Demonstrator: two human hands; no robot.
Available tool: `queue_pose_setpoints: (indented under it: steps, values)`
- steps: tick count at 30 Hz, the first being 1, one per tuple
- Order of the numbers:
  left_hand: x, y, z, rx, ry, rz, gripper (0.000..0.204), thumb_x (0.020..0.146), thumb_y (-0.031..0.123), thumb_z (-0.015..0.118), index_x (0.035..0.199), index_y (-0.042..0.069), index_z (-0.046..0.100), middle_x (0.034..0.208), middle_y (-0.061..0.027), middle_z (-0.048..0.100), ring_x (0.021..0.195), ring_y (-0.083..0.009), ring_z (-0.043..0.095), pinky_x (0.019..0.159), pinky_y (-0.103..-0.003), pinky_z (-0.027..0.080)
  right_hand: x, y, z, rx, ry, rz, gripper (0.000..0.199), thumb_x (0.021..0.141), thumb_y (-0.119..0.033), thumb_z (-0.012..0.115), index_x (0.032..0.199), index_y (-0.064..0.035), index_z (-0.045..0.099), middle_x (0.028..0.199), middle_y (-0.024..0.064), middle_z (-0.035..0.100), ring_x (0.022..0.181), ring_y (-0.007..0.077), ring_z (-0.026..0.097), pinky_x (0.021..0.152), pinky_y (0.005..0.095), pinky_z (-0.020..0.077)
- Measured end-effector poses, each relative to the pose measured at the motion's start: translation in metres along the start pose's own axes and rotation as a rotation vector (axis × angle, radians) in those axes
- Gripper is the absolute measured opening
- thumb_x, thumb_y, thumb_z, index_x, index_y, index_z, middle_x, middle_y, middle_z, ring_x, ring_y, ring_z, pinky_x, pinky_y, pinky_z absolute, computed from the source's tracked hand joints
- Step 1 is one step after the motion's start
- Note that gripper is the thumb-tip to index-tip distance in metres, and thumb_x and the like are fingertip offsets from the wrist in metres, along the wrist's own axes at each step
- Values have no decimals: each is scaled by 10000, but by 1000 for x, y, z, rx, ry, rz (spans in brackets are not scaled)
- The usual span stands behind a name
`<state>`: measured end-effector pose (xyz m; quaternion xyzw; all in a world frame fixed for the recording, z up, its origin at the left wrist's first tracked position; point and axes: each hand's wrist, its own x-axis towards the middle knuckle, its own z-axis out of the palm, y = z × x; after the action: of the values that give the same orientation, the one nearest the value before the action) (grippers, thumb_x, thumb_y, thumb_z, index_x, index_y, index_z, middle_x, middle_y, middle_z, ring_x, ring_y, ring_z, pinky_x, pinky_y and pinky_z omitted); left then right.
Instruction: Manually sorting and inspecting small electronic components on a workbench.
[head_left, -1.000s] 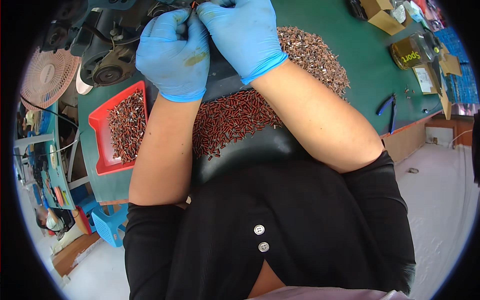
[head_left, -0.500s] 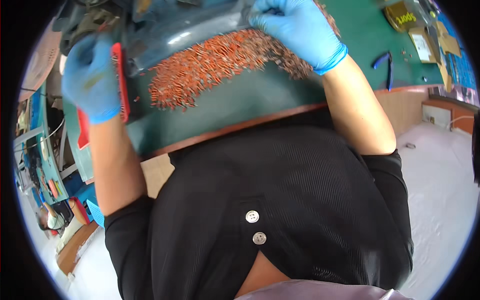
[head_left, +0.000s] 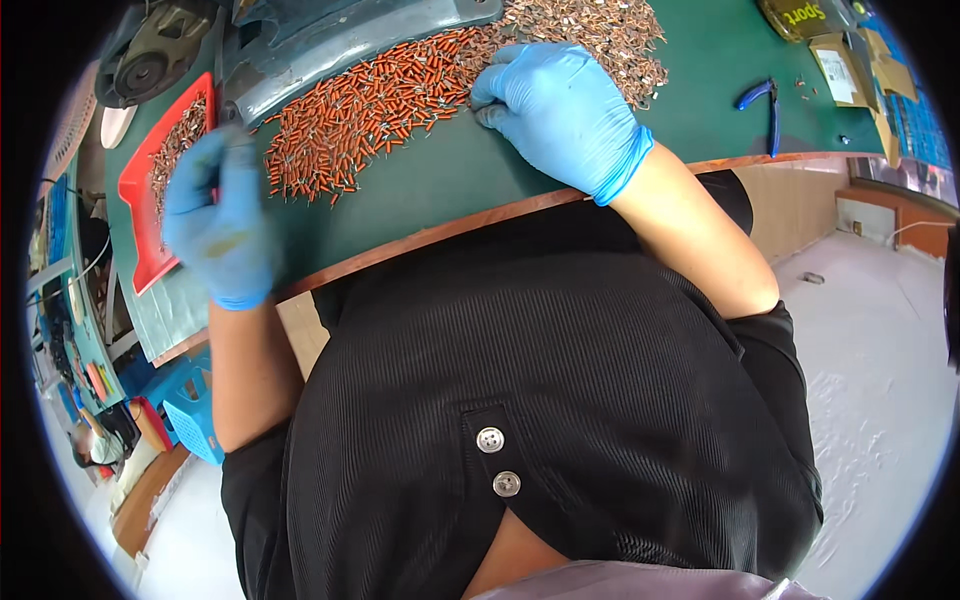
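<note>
A workshop, by its green bench [head_left: 705, 100], piled orange parts [head_left: 370, 115], pliers [head_left: 774, 122], dark machine [head_left: 148, 68].

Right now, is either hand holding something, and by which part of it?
It cannot be told: the left hand is blurred, and the right hand, curled near the pieces, could hide one.

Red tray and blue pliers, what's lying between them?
The head view shows the left hand, orange parts, coppery parts and right hand between the red tray and blue pliers.

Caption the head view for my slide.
Blue-gloved left hand near a red tray, right hand beside small orange parts.
</note>
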<state>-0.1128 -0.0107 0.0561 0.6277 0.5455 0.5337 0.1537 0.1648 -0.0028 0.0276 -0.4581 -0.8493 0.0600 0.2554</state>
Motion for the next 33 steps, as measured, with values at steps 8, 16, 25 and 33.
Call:
queue_pose_setpoints:
  steps: [8,16,25,33]
  values:
    - [-2,35,39,-189,-216,-28,110,821,38,698,925,3,688,782,1,653,671,-46,555,639,-186,455,7,-5,-2,-374,-99,-100,135,772,-175,607,834,-55,603,804,98,578,793,264,604,708,388,469]
    - [-3,43,67,-382,-326,-151,150,869,47,638,1003,-19,656,896,-43,663,743,-82,587,675,-207,481,4,-3,-5,-210,-20,-135,109,757,-125,633,813,-44,586,762,97,576,709,258,601,623,385,481]
    - [-13,43,79,-145,-424,88,139,788,77,708,921,45,682,773,-35,648,646,-84,558,600,-224,453,1,-9,-6,805,87,396,97,901,-20,555,985,11,593,821,31,603,728,76,542,686,209,470]
    - [-10,43,78,-91,-380,226,283,708,58,745,968,58,632,838,-56,635,630,-158,569,596,-267,471,15,-25,-8,1458,151,620,159,953,-45,487,1083,5,564,988,90,624,819,155,620,751,275,513]
